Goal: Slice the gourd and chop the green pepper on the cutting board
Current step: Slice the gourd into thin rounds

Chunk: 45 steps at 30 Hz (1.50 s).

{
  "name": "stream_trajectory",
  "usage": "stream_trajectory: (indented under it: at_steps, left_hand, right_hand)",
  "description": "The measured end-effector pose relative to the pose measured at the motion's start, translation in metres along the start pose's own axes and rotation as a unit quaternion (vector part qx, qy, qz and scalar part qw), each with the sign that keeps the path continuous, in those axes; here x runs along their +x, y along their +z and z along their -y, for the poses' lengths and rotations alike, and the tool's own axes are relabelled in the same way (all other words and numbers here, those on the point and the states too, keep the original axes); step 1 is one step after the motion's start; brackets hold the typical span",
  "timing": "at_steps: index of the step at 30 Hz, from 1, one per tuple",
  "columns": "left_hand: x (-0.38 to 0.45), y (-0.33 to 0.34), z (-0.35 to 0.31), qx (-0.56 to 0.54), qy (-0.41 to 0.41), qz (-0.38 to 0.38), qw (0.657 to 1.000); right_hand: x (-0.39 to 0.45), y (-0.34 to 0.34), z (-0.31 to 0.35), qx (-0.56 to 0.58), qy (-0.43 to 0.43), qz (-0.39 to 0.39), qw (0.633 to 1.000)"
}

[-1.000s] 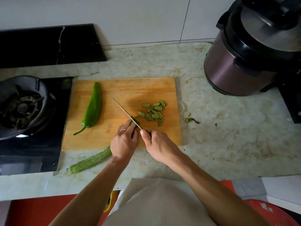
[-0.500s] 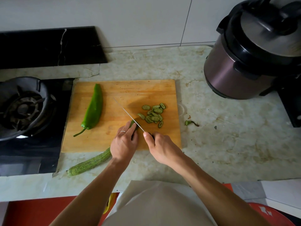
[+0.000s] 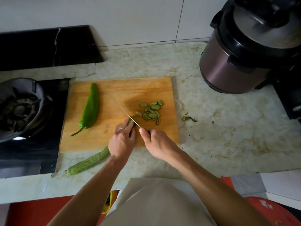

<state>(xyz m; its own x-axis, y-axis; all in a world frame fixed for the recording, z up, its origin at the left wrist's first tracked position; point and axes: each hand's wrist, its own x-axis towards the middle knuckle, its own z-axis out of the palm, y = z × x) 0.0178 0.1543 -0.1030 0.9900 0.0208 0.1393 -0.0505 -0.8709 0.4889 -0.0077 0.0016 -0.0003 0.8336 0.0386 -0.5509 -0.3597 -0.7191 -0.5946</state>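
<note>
A wooden cutting board (image 3: pixel 105 139) lies on the marble counter. A long striped gourd (image 3: pixel 88 163) runs from the counter's front left up onto the board, under my left hand (image 3: pixel 122 142), which grips its cut end. My right hand (image 3: pixel 156 142) holds the knife (image 3: pixel 123 110) by its handle, the blade across the gourd's tip and pointing up-left. Several gourd slices (image 3: pixel 150 112) are piled to the right of the blade. A whole green pepper (image 3: pixel 90 107) rests on the board's left part.
A gas burner (image 3: pixel 21 110) on a black hob sits left of the board. A pressure cooker (image 3: pixel 247 51) stands at the back right. A gourd stem scrap (image 3: pixel 189 119) lies on the counter right of the board. The counter edge runs below my forearms.
The knife stays across the gourd's tip at about the same spot on the board, and both hands keep their grips. The view has shifted slightly.
</note>
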Motion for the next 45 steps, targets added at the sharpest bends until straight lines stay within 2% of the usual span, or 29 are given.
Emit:
stream_trajectory:
  at_steps: [4, 17, 21, 29, 34, 38, 45]
  left_hand:
    - [0.001, -0.003, 0.001, 0.000, 0.023, 0.001, 1.000]
    - [0.000, 0.002, 0.004, -0.005, 0.007, 0.006, 1.000]
    - [-0.001, 0.002, 0.002, -0.006, 0.003, 0.003, 1.000]
    - [0.001, 0.003, 0.005, -0.003, 0.010, 0.007, 1.000]
    - [0.000, 0.004, 0.006, -0.010, 0.014, 0.000, 1.000]
    - [0.000, 0.001, 0.004, -0.008, 0.015, -0.002, 1.000]
    - [-0.002, -0.005, -0.003, -0.016, 0.002, -0.017, 1.000]
  right_hand:
    - [-0.003, -0.001, -0.003, -0.016, -0.005, 0.001, 1.000]
    - [-0.001, 0.002, -0.013, -0.011, -0.011, 0.019, 1.000]
    - [-0.001, 0.005, -0.018, 0.009, 0.013, -0.001, 1.000]
    - [0.016, 0.005, -0.006, -0.012, -0.007, 0.001, 1.000]
    - [0.001, -0.001, -0.013, -0.041, -0.032, 0.035, 0.998]
    - [0.016, 0.010, -0.007, -0.022, -0.028, -0.007, 0.999]
    - [0.015, 0.003, -0.020, 0.015, -0.029, -0.026, 0.999]
